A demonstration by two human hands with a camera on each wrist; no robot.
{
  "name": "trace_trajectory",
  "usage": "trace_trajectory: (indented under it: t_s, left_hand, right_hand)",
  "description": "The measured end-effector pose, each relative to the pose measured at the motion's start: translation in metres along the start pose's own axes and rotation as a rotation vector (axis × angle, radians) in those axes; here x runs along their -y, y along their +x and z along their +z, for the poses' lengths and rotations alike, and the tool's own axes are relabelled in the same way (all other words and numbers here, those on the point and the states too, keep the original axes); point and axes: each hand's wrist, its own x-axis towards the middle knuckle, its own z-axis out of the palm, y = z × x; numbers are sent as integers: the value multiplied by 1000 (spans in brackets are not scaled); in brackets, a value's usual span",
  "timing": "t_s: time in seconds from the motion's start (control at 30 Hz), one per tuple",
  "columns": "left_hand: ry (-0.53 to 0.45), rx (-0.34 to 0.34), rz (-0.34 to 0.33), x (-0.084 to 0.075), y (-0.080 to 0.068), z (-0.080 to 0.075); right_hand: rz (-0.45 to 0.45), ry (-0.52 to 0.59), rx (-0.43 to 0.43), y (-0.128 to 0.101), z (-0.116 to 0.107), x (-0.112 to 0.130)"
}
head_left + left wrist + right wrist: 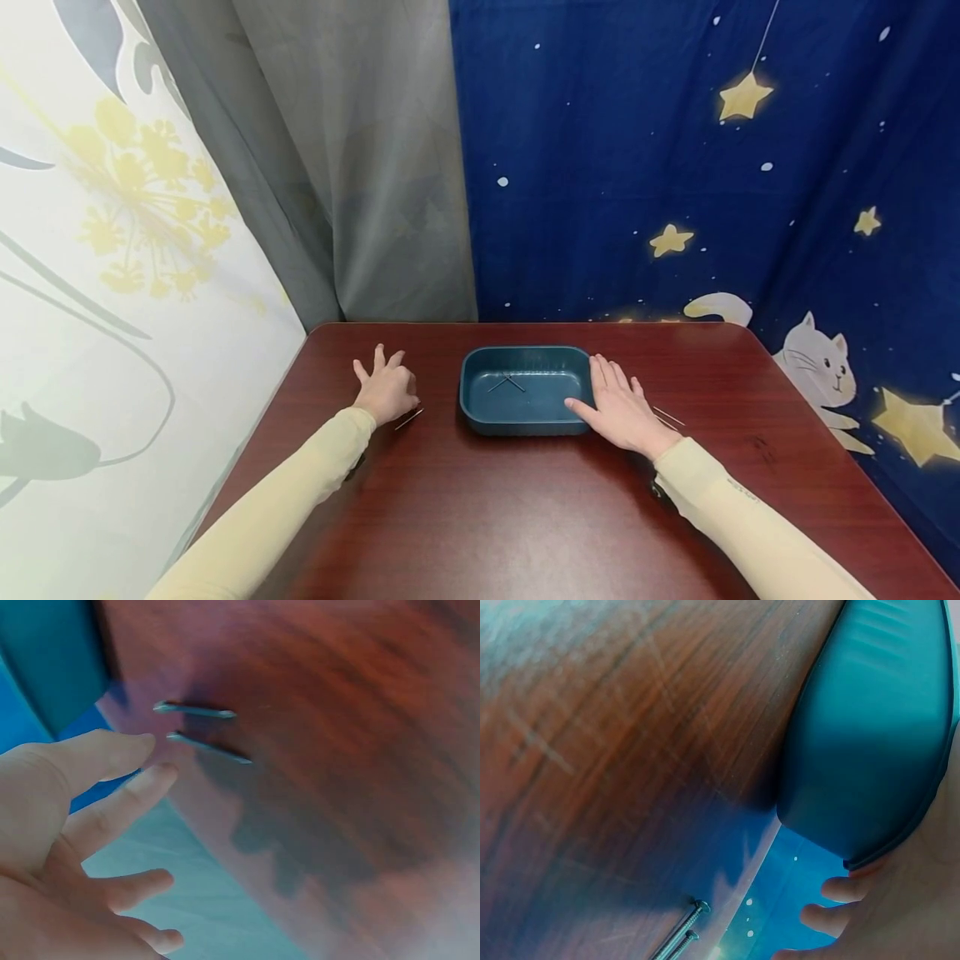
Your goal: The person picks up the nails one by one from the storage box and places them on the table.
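My left hand (388, 392) hovers low over the table left of a teal plastic tray, thumb and index finger reaching toward two long thin screws; the other fingers spread. In the left wrist view an upper screw (196, 712) and a lower screw (210, 748) lie just beyond those fingertips, and nothing sits between them. My right hand (618, 408) rests with straight fingers along the right end of the tray (495, 427), thumb over its rim. Inside the tray, a couple of thin screws (515, 383) lie crossed at an angle.
Two more screws (669, 417) lie side by side to the right of my right hand; their round heads (700, 906) show in the right wrist view. The dark red table (480, 517) ends at a grey curtain (390, 167) and a blue starry curtain (600, 167).
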Motion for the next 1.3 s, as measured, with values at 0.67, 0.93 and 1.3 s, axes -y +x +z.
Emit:
trace_trajectory:
  t_s: [0.67, 0.93, 1.3]
  left_hand:
    - [-99, -84, 93, -90, 42, -4]
    - [121, -74, 218, -123, 58, 11]
    - [146, 88, 306, -134, 81, 35]
  right_hand:
    - [1, 11, 17, 0, -1, 3]
    - [0, 6, 8, 0, 0, 0]
    - [3, 10, 2, -1, 0, 2]
